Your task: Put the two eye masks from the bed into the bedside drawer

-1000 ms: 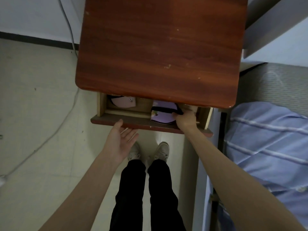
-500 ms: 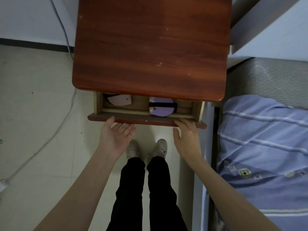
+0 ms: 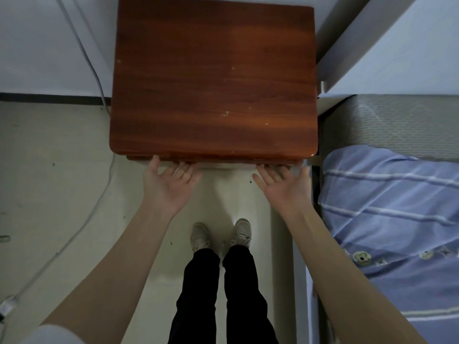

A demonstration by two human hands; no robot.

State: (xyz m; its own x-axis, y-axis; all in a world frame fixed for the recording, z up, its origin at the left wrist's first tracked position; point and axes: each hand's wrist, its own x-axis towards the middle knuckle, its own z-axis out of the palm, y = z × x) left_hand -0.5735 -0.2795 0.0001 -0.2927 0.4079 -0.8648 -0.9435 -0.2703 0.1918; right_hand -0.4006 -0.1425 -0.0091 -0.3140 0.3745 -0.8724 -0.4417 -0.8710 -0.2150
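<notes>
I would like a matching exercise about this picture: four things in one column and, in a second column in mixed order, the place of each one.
Things:
1. left hand
2. right hand
3. blue striped bedding
4. white cable

Places:
A. along the wall and floor, left of the bedside table
B. at the table's front edge, nearer the bed
C. on the bed, right of the table
D. at the table's front edge, nearer the cable

Pairs: 1-D, 2-B, 3-C, 4-A

A bedroom: a reddish wooden bedside table point(image 3: 213, 78) stands against a pale wall point(image 3: 44, 43), just beyond the fingers point(image 3: 183, 167). To their right lies a bed point(image 3: 387, 125) with a blue striped quilt point(image 3: 387, 207). Below is tiled floor point(image 3: 49, 182).
</notes>
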